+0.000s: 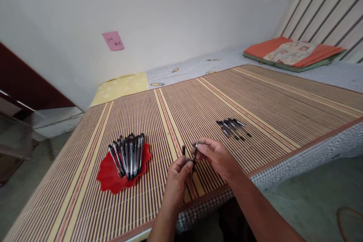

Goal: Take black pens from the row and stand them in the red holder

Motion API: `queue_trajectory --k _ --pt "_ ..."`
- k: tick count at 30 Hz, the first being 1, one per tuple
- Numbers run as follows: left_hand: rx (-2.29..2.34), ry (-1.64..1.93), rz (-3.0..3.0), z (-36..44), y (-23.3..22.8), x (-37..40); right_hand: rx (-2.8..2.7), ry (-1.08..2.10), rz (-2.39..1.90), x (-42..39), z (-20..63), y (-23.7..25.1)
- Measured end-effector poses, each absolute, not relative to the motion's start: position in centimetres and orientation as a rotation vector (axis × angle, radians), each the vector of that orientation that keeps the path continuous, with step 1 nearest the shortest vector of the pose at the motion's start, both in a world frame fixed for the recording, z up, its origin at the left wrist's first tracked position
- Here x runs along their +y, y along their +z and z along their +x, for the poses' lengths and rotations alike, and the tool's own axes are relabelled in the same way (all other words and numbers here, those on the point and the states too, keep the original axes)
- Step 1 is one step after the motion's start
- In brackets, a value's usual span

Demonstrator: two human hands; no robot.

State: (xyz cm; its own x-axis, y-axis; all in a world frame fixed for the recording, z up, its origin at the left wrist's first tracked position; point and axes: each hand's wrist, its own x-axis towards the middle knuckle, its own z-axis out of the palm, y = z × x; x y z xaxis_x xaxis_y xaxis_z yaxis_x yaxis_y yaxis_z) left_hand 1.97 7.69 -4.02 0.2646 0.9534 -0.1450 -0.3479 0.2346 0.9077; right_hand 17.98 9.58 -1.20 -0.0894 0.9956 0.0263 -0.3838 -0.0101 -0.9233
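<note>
While raised, both hands (198, 162) pinch pen parts (194, 155).

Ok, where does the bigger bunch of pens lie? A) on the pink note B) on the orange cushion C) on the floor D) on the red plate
D: the bigger bunch of pens lies on the red plate, left of both hands on the striped mat.

A pink note (112, 41) sticks on the wall; folded orange cloth (292, 53) lies far right.
</note>
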Motion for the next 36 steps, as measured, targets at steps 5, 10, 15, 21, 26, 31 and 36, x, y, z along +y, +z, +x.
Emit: queue_trajectory --k 5,10,15,21,26,31,36 --pt "0.996 1.024 1.065 2.1 -3.7 7.5 -0.685 1.172 -0.770 9.8 19.2 0.2" --pt "1.022 0.974 1.127 2.2 -3.3 7.3 -0.581 0.884 -0.784 9.4 20.6 2.0" --pt "1.017 0.949 1.176 2.3 -3.6 7.3 -0.611 0.859 -0.801 9.1 21.0 2.4" --pt "1.000 0.938 1.166 2.3 -3.6 7.3 -0.658 0.937 -0.830 9.1 20.9 1.9" --pt "1.006 0.933 1.181 2.1 -3.9 7.3 -0.664 0.923 -0.834 9.0 20.9 2.0" --pt "1.009 0.939 1.177 2.3 -3.9 7.3 -0.685 0.918 -0.860 9.0 20.8 2.2" --pt "1.037 0.931 1.233 2.2 -3.8 7.3 -0.701 0.899 -0.864 8.8 20.8 2.5"
